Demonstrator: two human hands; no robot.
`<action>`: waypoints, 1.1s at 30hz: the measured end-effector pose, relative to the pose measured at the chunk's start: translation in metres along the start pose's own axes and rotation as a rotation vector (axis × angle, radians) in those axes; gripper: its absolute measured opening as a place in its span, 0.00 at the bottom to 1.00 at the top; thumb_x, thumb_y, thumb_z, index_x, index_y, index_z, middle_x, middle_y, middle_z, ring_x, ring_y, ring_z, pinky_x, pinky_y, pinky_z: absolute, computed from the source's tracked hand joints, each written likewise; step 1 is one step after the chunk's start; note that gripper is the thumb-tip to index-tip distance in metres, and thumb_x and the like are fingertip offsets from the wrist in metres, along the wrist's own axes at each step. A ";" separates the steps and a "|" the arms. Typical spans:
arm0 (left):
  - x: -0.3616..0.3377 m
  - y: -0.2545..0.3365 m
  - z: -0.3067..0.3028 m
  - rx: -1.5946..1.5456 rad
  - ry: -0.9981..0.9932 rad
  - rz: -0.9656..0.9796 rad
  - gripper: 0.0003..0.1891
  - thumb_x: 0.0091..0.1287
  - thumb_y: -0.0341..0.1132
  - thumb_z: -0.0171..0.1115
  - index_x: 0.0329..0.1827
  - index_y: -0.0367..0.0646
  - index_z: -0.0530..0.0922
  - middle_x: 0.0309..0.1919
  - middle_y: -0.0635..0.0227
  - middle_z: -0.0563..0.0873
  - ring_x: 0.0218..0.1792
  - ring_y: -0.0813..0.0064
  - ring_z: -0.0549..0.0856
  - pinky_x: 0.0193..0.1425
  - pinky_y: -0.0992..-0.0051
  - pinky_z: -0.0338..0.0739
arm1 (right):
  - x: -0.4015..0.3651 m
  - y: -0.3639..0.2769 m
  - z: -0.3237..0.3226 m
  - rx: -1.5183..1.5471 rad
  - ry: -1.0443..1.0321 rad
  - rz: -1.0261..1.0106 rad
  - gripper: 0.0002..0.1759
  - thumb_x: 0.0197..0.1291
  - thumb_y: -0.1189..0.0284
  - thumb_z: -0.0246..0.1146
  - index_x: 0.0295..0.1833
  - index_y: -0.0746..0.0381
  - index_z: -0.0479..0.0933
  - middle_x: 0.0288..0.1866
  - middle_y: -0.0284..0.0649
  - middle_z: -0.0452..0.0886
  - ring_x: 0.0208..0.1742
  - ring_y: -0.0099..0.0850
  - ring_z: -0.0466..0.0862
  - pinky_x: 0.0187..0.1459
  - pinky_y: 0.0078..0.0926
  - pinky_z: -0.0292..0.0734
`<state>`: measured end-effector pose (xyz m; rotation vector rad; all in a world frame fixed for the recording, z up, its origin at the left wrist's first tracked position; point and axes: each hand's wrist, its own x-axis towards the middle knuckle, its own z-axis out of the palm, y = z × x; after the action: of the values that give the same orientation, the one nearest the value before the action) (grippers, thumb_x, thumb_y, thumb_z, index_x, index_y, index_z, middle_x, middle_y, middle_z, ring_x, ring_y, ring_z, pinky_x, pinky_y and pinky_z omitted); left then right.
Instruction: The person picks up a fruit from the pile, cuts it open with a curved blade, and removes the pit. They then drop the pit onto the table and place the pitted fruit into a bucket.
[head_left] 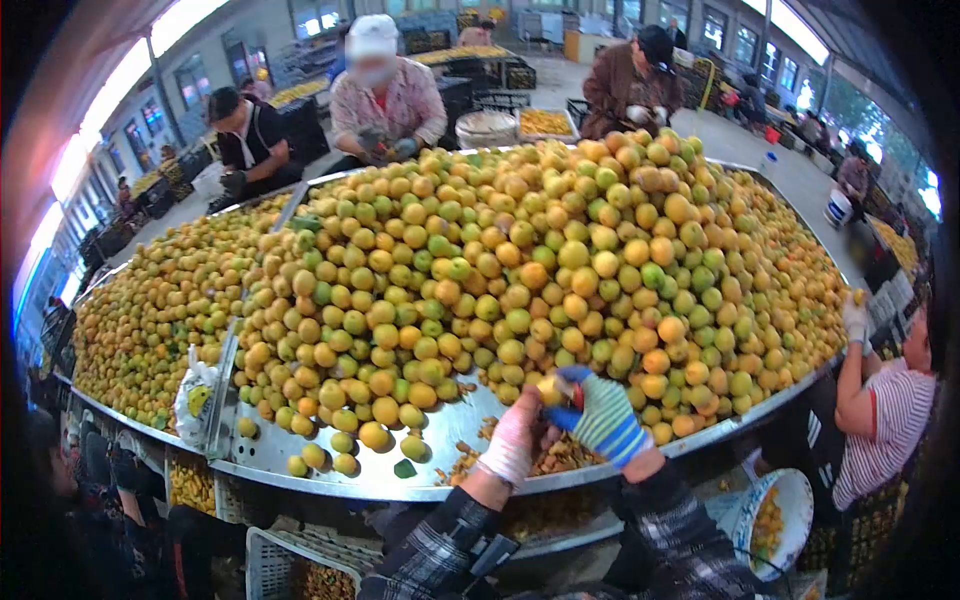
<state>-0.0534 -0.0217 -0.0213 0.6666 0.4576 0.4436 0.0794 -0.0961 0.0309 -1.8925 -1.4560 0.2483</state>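
Observation:
Just over the near edge of the metal table, my two hands meet around a yellow-orange apricot [549,391]. My left hand [512,440], in a pale pinkish glove or wrap, has its fingers closed on the fruit. My right hand [604,412] wears a blue, green and yellow striped glove, and its fingers are curled against the fruit's right side. A small reddish bit shows between the right fingers; what it belongs to is hidden. Beneath both hands lie brownish-orange pieces [572,457]. Beyond them rises a large heap of yellow and green apricots [520,260].
A metal divider [222,390] splits the table at left, with a white bag [196,400] beside it. Below stand a white crate [262,560] and a white bucket [795,520] holding orange pieces. Several people work around the table, one [890,420] close at right.

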 end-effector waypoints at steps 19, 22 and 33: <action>0.017 -0.008 0.026 -0.056 -0.117 0.249 0.30 0.59 0.41 0.59 0.64 0.40 0.66 0.51 0.65 0.78 0.50 0.71 0.79 0.52 0.74 0.75 | -0.024 0.060 0.027 0.063 0.353 -0.311 0.11 0.68 0.67 0.58 0.45 0.65 0.76 0.26 0.38 0.79 0.24 0.31 0.79 0.25 0.24 0.71; 0.013 -0.008 0.032 -0.016 -0.074 0.281 0.25 0.54 0.35 0.58 0.58 0.41 0.70 0.50 0.68 0.78 0.47 0.78 0.77 0.44 0.83 0.70 | -0.027 0.036 0.011 0.313 0.237 0.002 0.13 0.66 0.67 0.58 0.41 0.68 0.75 0.25 0.53 0.78 0.27 0.50 0.79 0.27 0.42 0.72; 0.008 -0.013 0.039 0.087 -0.117 0.376 0.20 0.65 0.41 0.60 0.56 0.42 0.69 0.50 0.65 0.77 0.52 0.74 0.77 0.59 0.76 0.69 | -0.035 0.025 0.008 0.223 0.324 -0.037 0.14 0.65 0.64 0.59 0.37 0.65 0.72 0.22 0.51 0.78 0.25 0.50 0.80 0.24 0.42 0.72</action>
<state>-0.0230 -0.0453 -0.0048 0.8628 0.2406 0.7384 0.0818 -0.1262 0.0000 -1.6369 -1.1911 0.0770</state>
